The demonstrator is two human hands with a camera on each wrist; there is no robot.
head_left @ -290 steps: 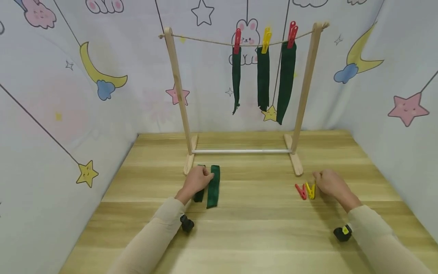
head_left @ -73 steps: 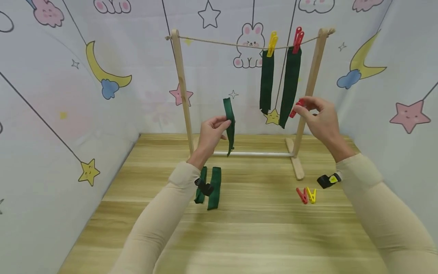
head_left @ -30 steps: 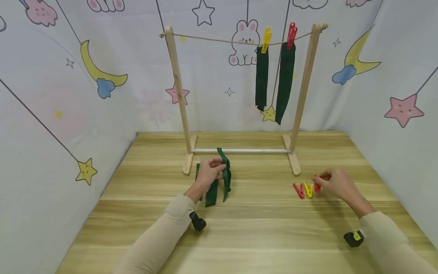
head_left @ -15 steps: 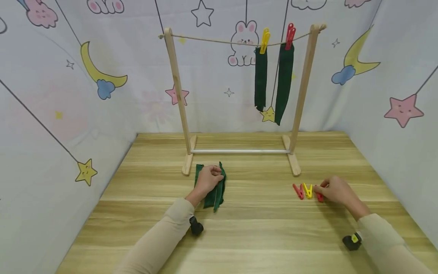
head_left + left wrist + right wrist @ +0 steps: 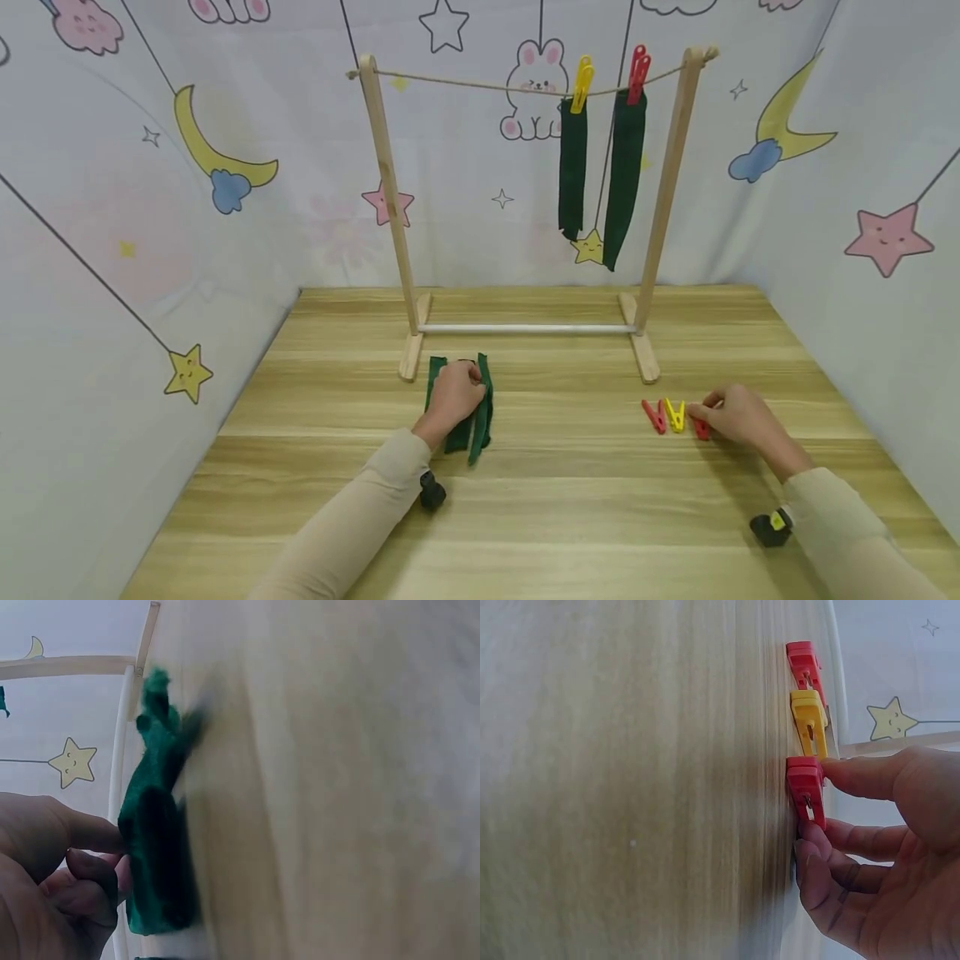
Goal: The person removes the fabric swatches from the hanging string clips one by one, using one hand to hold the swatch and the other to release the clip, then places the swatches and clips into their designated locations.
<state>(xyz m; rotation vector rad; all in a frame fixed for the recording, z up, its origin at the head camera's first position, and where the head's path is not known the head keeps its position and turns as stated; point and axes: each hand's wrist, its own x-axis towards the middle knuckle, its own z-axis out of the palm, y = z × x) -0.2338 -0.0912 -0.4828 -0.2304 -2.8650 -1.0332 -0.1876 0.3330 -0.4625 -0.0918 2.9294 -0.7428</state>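
In the head view my left hand (image 5: 453,396) pinches a dark green fabric strip (image 5: 477,433), now low at the tabletop. Two more green strips, the outer strip (image 5: 437,368) and the middle strip (image 5: 457,438), lie partly under that hand. The left wrist view shows the held strip (image 5: 154,862) against the thumb and finger. On the right, my right hand (image 5: 742,415) pinches a red clothespin (image 5: 701,430) at the table. Beside it lie a yellow clothespin (image 5: 808,720) and another red clothespin (image 5: 803,664).
A wooden rack (image 5: 678,179) with a string line (image 5: 465,82) stands behind. Two green strips hang there: one strip (image 5: 573,171) by a yellow clothespin (image 5: 582,86), another strip (image 5: 625,179) by a red clothespin (image 5: 637,77). A white rod (image 5: 525,329) joins the rack's feet.
The third strip and its red clothespin have come off the line. Both hands, raised 2.4 seconds ago, have lowered: left with the strip beside the other strips, right with the clothespin beside the loose clothespins.
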